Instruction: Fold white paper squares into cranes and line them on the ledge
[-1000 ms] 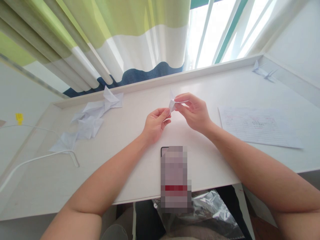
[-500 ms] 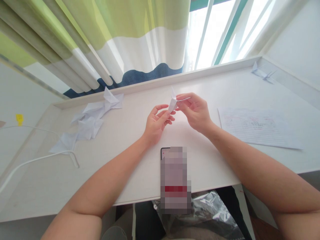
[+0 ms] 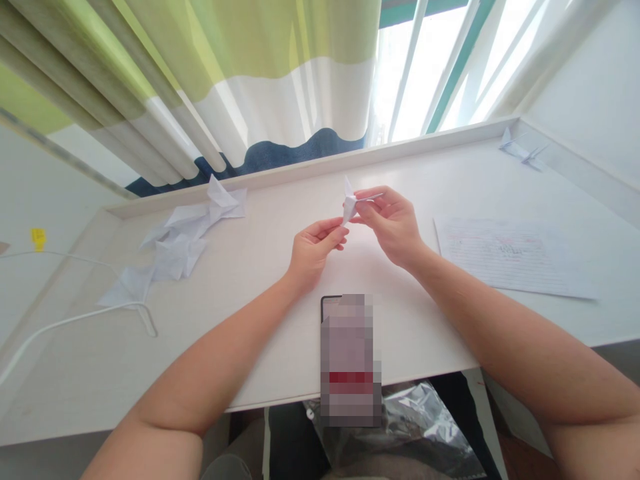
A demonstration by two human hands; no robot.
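Observation:
Over the middle of the white desk, a white origami crane (image 3: 350,205) is held up between both hands. One narrow point of it rises upward and another juts right past the fingers. My right hand (image 3: 393,220) grips its right side between thumb and fingers. My left hand (image 3: 314,252) pinches the lower tip with thumb and fingertips closed on it. The fingers hide part of the folds. Below the hands lies a phone (image 3: 331,303), most of its screen blurred out.
Several folded white papers (image 3: 183,230) lie at the left, near a white cable or bar (image 3: 95,315). A lined sheet with writing (image 3: 515,257) rests at the right. Small folded paper cranes (image 3: 520,150) stand at the back right corner. Behind the desk hangs a striped curtain (image 3: 300,73).
My left fingers have closed from partly spread into a pinch on the crane's lower tip. The crane has turned slightly, its lower point now slimmer to see. My right hand keeps its hold.

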